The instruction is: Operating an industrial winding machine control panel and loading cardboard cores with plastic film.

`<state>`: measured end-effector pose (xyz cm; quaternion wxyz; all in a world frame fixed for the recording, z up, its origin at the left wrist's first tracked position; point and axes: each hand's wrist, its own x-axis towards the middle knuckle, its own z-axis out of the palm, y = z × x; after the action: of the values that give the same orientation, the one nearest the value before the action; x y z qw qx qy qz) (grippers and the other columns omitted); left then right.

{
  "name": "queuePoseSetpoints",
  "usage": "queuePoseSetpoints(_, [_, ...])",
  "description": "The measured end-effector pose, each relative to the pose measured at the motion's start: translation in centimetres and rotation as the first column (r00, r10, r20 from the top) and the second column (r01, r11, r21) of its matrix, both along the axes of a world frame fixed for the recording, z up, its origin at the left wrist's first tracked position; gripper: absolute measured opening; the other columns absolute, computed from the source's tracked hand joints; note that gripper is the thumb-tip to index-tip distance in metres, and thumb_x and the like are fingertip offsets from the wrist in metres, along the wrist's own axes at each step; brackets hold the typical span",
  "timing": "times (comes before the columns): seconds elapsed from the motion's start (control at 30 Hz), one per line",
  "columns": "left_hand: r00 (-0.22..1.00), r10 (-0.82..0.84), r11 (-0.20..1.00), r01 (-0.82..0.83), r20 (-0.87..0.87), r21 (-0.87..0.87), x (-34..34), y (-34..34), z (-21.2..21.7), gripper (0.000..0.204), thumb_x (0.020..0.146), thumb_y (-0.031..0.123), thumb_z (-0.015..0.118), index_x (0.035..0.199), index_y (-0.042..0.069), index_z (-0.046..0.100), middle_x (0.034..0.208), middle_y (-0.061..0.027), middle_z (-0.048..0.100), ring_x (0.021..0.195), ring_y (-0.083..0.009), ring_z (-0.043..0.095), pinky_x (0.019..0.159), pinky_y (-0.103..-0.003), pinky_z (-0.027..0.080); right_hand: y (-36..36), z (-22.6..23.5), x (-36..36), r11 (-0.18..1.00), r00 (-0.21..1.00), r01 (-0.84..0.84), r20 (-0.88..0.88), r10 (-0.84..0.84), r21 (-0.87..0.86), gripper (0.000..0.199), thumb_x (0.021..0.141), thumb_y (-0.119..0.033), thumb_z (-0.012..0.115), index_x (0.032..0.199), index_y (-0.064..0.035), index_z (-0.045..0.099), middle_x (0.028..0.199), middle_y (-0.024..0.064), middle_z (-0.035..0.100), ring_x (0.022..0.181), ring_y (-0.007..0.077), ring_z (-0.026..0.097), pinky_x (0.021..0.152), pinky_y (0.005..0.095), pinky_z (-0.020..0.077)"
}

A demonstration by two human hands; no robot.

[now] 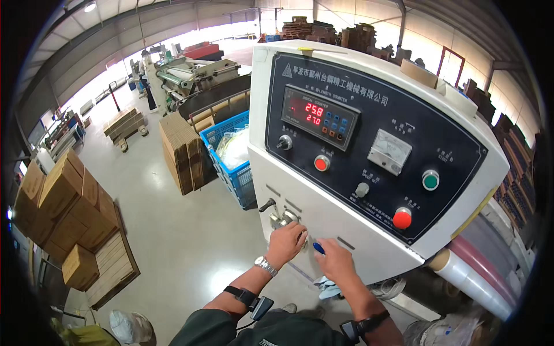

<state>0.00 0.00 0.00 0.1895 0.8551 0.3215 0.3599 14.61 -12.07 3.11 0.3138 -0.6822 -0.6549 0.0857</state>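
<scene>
Far left of the frame, brown boxes [63, 213] sit stacked on the floor; further up, flat cardboard [182, 153] leans beside a blue crate [231, 167] with pale bags inside. None of that is in play.

Lower centre is where the work is. The left hand [285, 242], a watch on its wrist, is curled against the white front of the machine [346, 230], fingers wrapped over a metal knob [283, 219] just under a small black lever [266, 204]. It looks closed on that knob, though the fingers hide the grip itself. Right beside it, the right hand [333, 260] presses on the same panel, pinching a small blue tool [318, 248] at its tip. A pale cloth [326, 287] hangs just below that hand.

Upper centre, the dark control panel [369, 138] shows a red digit counter [314, 114], a dial gauge [389, 151], a red button [322, 163], a green one [430, 180], and a big red knob [402, 218] toward the lower right. A film roll [473, 277] lies at the machine's right end.

My read: this is an adjustment step at the front fittings, one hand on the knob, the other working the tool. The next move calls for small, steady turning, with a glance up at the counter.
</scene>
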Motion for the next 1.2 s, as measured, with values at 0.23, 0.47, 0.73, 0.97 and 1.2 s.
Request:
queuePoseSetpoints(0.23, [0.999, 0.048, 0.999, -0.048, 0.003, 0.007, 0.8, 0.0, 0.6, 0.012, 0.086, 0.021, 0.059, 0.088, 0.01, 0.065, 0.082, -0.0063, 0.06, 0.073, -0.0285, 0.062, 0.062, -0.039, 0.05, 2.4, -0.1, 0.9, 0.984, 0.977, -0.039, 0.201, 0.075, -0.176, 0.027, 0.086, -0.027, 0.062, 0.104, -0.0085, 0.059, 0.095, 0.011, 0.063, 0.084, 0.0326, 0.064, 0.072, 0.0447, 0.0504])
queuePoseSetpoints(0.47, [0.999, 0.027, 1.0, -0.027, 0.026, 0.0, 0.9, -0.5, 0.1, 0.008, 0.084, 0.017, 0.062, 0.086, 0.009, 0.064, 0.083, -0.0087, 0.062, 0.07, -0.0321, 0.061, 0.06, -0.039, 0.05, 1.9, 0.2, 0.5, 0.99, 0.974, -0.044, 0.217, 0.072, -0.133, 0.023, 0.086, -0.028, 0.06, 0.097, -0.008, 0.058, 0.088, 0.0114, 0.063, 0.081, 0.0336, 0.064, 0.072, 0.0469, 0.0506])
queuePoseSetpoints(0.73, [0.984, 0.004, 0.999, 0.002, 0.179, -0.033, -0.2, 1.1, -4.3, 0.011, 0.089, 0.008, 0.057, 0.096, 0.001, 0.063, 0.092, -0.016, 0.063, 0.083, -0.0335, 0.06, 0.074, -0.04, 0.048, 4.2, -2.7, -0.8, 0.994, 0.984, -0.068, 0.16, 0.081, -0.086, 0.009, 0.074, -0.008, 0.06, 0.075, -0.0023, 0.067, 0.077, 0.0179, 0.066, 0.072, 0.0336, 0.068, 0.062, 0.0434, 0.0542])
queuePoseSetpoints(0.97, [0.992, -0.117, 0.99, 0.121, 0.055, -0.074, 2.3, 0.7, -2.3, 0.015, 0.092, 0.007, 0.051, 0.091, -0.005, 0.06, 0.085, -0.0177, 0.059, 0.074, -0.0332, 0.056, 0.066, -0.04, 0.045, 3.7, -2.4, 0.7, 0.999, 0.965, -0.01, 0.261, 0.02, -0.037, 0.009, 0.072, -0.01, 0.062, 0.072, -0.004, 0.068, 0.072, 0.0143, 0.067, 0.07, 0.0302, 0.068, 0.063, 0.0406, 0.0537])
queuePoseSetpoints(1.2, [0.999, -0.049, 0.997, 0.049, 0.01, -0.067, 1.6, 1.0, -2.6, 0.019, 0.094, 0.011, 0.05, 0.089, -0.004, 0.059, 0.083, -0.0177, 0.058, 0.072, -0.0328, 0.056, 0.065, -0.04, 0.044, 3.8, -2.3, -0.4, 0.996, 0.957, -0.013, 0.287, 0.037, -0.086, 0.01, 0.072, -0.011, 0.062, 0.071, -0.0039, 0.069, 0.07, 0.0131, 0.067, 0.071, 0.0293, 0.068, 0.064, 0.0395, 0.0537])
